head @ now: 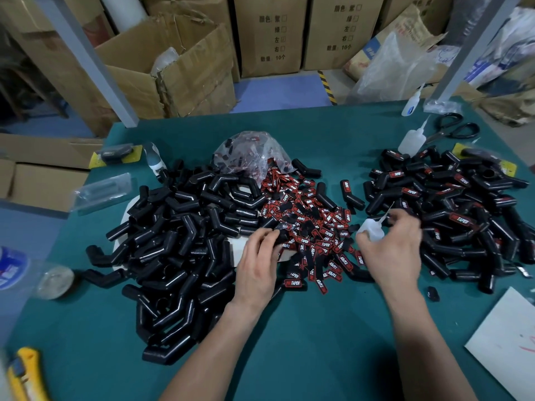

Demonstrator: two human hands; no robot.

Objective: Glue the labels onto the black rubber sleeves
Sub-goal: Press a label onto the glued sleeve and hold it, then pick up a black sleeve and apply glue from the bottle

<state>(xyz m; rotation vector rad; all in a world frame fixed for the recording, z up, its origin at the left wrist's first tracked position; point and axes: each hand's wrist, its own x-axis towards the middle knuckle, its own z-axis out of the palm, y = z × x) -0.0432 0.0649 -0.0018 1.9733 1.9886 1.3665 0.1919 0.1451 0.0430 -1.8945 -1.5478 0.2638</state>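
Note:
A big heap of plain black rubber sleeves (pixel 179 241) lies at the left of the green table. In the middle spreads a pile of red-and-black labels (pixel 315 227). At the right sits a heap of labelled sleeves (pixel 451 204). My left hand (pixel 260 261) reaches into the near edge of the label pile, its fingertips pinching a dark piece there. My right hand (pixel 390 250) grips a small white glue bottle (pixel 372 228), its thin nozzle pointing up and to the right.
A clear bag of labels (pixel 249 151) sits behind the pile. Two more glue bottles (pixel 412 140) and black scissors (pixel 454 128) lie at the back right. A yellow utility knife (pixel 26 374) and tape rolls (pixel 13 267) sit at the left, white paper (pixel 503 340) at the right. Cardboard boxes stand behind.

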